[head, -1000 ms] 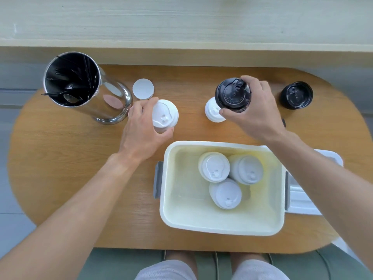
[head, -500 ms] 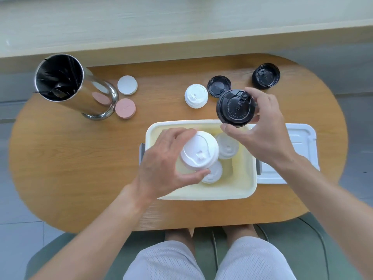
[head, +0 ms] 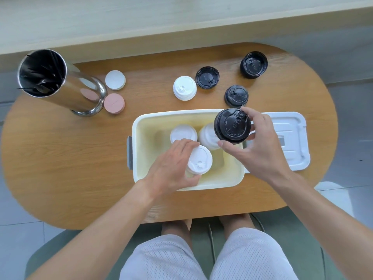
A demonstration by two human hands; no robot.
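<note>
Two cups held: left hand (head: 171, 168) grip wraps white-lidded cup (head: 199, 162) low inside cream bin (head: 150, 126), frame centre; right hand (head: 260, 150) grip pinches black-lidded cup (head: 231, 126) above bin's upper-right corner. Bin lid (head: 290, 138) lies right of it on surface (head: 70, 158).

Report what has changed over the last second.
The left hand carried its white-lidded cup from the table into the bin. The right hand brought its black-lidded cup nearer, over the bin's right rim. Both grips held; the steel canister and the pink disc stayed put.
</note>
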